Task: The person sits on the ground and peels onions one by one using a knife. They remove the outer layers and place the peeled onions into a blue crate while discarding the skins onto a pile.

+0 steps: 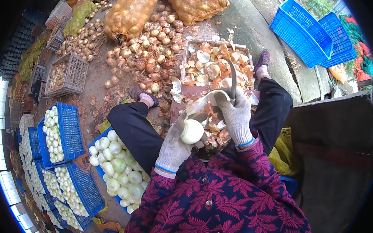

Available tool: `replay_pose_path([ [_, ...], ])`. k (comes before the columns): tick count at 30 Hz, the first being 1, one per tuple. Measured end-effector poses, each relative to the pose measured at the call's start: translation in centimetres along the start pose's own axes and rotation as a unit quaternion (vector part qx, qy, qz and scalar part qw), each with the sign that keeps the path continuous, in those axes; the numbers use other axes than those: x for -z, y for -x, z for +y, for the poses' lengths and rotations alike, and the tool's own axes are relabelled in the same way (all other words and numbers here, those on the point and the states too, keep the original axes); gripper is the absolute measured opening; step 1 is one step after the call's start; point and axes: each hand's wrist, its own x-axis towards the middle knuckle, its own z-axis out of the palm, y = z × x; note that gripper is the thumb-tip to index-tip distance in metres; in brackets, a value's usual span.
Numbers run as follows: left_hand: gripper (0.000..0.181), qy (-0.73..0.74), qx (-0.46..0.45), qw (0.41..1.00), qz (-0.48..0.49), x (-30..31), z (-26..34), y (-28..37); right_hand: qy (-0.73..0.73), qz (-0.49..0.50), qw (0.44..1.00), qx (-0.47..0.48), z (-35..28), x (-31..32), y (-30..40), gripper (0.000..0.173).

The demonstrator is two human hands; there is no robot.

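Note:
My left hand (176,142), in a pale knitted work glove, holds a peeled white onion (192,131) above my lap. My right hand (233,112), gloved alike, is closed around a knife with a curved metal blade (233,74) that points away from me. Between its thumb and the tool it also pinches a strip of onion peel (204,102), which hangs toward the onion. Just beyond the hands lies a crate (250,61) heaped with onion skins (214,71). More skins lie beneath the hands.
Unpeeled onions (151,55) are piled on the ground, with net sacks of onions (130,12) behind. A blue crate (94,138) of peeled onions stands by my left leg, and stacked blue crates (72,132) are farther left. Blue crates (305,31) without visible contents stand at the upper right.

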Motion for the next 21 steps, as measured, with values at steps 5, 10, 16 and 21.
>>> replay_pose_path([
  [5, 0.077, 0.04, -0.033, 0.998, -0.026, 2.0, 0.1, -1.0, -0.082, 0.006, 0.996, 0.025, -3.7, 1.5, 2.9, 0.021],
  [10, 0.103, -0.127, -0.09, 0.986, -0.052, 0.0, 3.4, -0.2, 0.249, 0.037, 0.965, 0.077, -1.8, 4.0, -3.3, 0.052],
  [16, 0.114, -0.422, -0.174, 0.889, -0.034, -1.0, 6.0, 1.6, 0.203, -0.129, 0.969, -0.057, -0.2, 2.9, -1.4, 0.056],
  [21, 0.111, -0.448, -0.14, 0.881, -0.053, -1.6, 6.2, 2.8, 0.141, -0.253, 0.955, 0.064, 0.9, 0.0, 3.7, 0.034],
])
